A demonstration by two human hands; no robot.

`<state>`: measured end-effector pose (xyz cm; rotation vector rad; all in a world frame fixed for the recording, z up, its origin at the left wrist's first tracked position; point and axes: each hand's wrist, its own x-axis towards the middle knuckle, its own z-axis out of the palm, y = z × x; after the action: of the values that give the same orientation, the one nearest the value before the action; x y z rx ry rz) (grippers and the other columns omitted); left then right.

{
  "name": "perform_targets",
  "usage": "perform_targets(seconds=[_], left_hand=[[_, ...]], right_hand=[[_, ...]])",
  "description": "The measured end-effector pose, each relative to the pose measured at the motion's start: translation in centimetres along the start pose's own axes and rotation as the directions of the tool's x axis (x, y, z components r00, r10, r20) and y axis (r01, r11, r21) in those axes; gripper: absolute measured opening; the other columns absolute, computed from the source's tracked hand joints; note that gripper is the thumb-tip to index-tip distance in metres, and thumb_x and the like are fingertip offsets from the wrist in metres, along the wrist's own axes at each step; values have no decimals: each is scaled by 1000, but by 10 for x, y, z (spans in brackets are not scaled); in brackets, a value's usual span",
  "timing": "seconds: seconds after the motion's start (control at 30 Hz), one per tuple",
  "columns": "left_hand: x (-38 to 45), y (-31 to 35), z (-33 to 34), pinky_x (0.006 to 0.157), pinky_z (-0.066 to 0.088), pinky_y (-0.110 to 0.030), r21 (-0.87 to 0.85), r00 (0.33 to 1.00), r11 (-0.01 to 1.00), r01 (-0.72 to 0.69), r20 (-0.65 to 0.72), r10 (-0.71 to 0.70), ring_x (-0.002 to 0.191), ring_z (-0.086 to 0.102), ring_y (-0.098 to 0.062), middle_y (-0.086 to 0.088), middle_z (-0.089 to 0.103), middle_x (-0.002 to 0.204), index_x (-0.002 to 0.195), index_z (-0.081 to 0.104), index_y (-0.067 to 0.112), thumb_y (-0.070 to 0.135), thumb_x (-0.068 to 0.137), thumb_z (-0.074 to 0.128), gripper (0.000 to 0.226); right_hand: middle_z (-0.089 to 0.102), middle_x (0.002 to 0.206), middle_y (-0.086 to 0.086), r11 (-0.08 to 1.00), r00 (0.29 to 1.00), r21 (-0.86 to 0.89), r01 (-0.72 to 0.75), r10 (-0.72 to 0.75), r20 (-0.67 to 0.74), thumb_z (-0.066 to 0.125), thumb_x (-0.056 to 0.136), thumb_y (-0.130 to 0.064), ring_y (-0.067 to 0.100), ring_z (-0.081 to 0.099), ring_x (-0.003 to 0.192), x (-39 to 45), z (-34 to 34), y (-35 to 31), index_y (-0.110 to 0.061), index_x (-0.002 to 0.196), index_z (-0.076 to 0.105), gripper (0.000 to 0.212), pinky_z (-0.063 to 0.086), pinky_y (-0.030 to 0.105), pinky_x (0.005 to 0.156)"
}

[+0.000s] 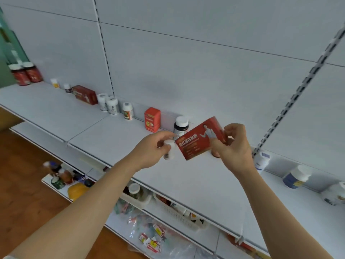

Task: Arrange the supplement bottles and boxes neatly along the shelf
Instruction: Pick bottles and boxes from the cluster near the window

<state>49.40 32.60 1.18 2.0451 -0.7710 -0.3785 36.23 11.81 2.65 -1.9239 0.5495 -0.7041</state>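
Observation:
My right hand grips a flat red box by its right end, tilted above the white shelf. My left hand holds a small white bottle just left of the box. Behind them a dark bottle with a white cap and an orange-red box stand against the back wall. More white bottles and a long red box line the back further left, with two red jars at the far left.
To the right along the back wall stand a white and blue bottle, a blue-labelled bottle and a white jar. Lower shelves hold baskets, bags of packets and assorted bottles. Slotted uprights run up the wall.

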Motion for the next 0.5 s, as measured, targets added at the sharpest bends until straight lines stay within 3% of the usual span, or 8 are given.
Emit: perform_targets(seconds=[0.07, 0.13, 0.23, 0.33, 0.5], left_hand=[[7, -11, -14, 98, 47, -30, -2, 1000, 1000, 13, -17, -13, 115, 59, -11, 7, 61, 130, 135, 53, 27, 16, 97, 59, 40], [13, -22, -27, 87, 48, -25, -8, 1000, 1000, 10, -26, -11, 109, 61, -10, 8, 64, 125, 133, 55, 29, 16, 96, 59, 40], [23, -38, -53, 74, 42, -16, -15, 998, 1000, -9, -59, 8, 100, 61, -5, 15, 65, 116, 130, 57, 32, 17, 96, 59, 38], [28, -58, -85, 77, 45, -17, -61, 997, 998, -23, -70, 19, 101, 61, -1, 17, 66, 113, 128, 60, 33, 17, 97, 59, 34], [35, -100, -149, 97, 48, -33, -67, 999, 997, -32, -35, 30, 109, 61, -8, 12, 66, 119, 128, 61, 30, 10, 97, 57, 38]], right_hand=[[60, 103, 2, 995, 997, 103, -15, 7, 83, 74, 79, -35, 21, 67, 82, 11, 11, -4, -45, 127, 40, 59, 54, 33, 62], [59, 104, 3, 990, 981, 143, -4, -24, 194, 71, 83, -25, 18, 69, 84, 18, 26, -8, -56, 139, 32, 75, 55, 27, 64], [59, 114, 2, 991, 951, 136, 2, -45, 306, 64, 93, -16, 18, 69, 98, 26, 53, -20, -51, 145, 33, 69, 60, 33, 75], [57, 117, 0, 993, 942, 115, 16, -53, 331, 62, 94, -13, 18, 68, 100, 30, 84, -36, -45, 139, 44, 58, 61, 34, 75], [63, 101, -9, 994, 948, -16, 111, -101, 301, 70, 86, -13, 17, 70, 88, 32, 147, -66, -43, 120, 49, 50, 60, 34, 73]])
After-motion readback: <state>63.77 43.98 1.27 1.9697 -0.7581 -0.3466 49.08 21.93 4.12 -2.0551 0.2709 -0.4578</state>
